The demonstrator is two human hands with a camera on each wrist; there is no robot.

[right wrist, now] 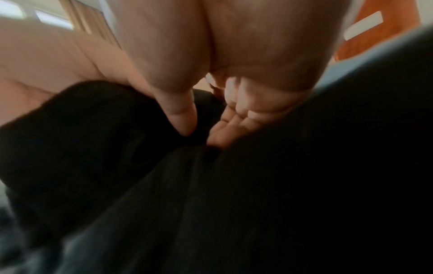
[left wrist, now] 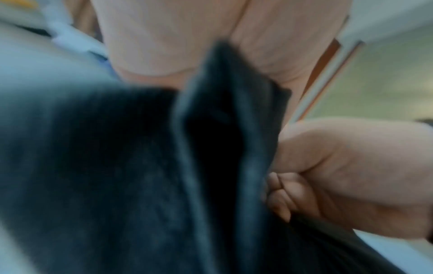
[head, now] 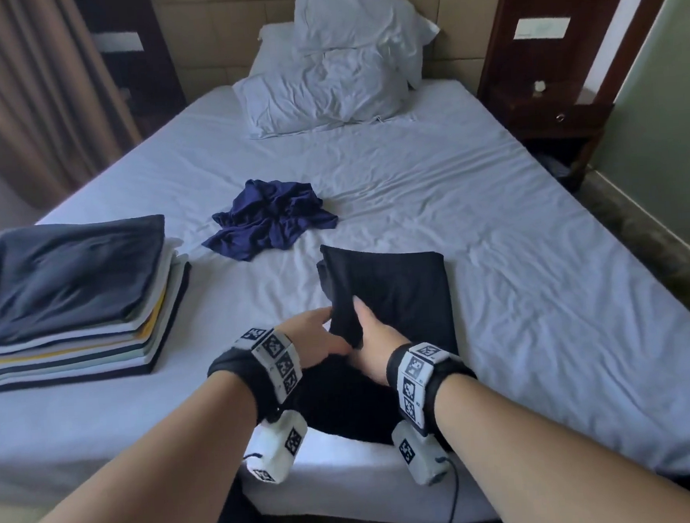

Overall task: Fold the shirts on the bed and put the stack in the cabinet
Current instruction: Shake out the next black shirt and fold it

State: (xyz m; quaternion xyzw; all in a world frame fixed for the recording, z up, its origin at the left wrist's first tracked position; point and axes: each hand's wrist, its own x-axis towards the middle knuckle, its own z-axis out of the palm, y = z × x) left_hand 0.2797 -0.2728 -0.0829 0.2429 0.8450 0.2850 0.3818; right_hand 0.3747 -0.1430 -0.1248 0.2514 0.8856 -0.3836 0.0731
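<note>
A black shirt (head: 402, 294), partly folded, lies on the white bed sheet (head: 539, 290) near the front edge. My left hand (head: 327, 323) and right hand (head: 363, 329) meet at its left side, and each pinches a raised fold of the black cloth (left wrist: 140, 166). In the right wrist view the thumb (right wrist: 180, 115) and curled fingers (right wrist: 234, 118) close on the fabric. A crumpled navy shirt (head: 270, 219) lies further back, mid-bed. A tall stack of folded shirts (head: 67, 302) sits at the left. No cabinet is in view.
Two white pillows (head: 336, 72) lean against the padded headboard. A dark wooden nightstand (head: 548, 103) stands at the back right, and brown curtains (head: 22, 99) hang at the left. A strip of floor (head: 657, 242) runs along the bed's right side.
</note>
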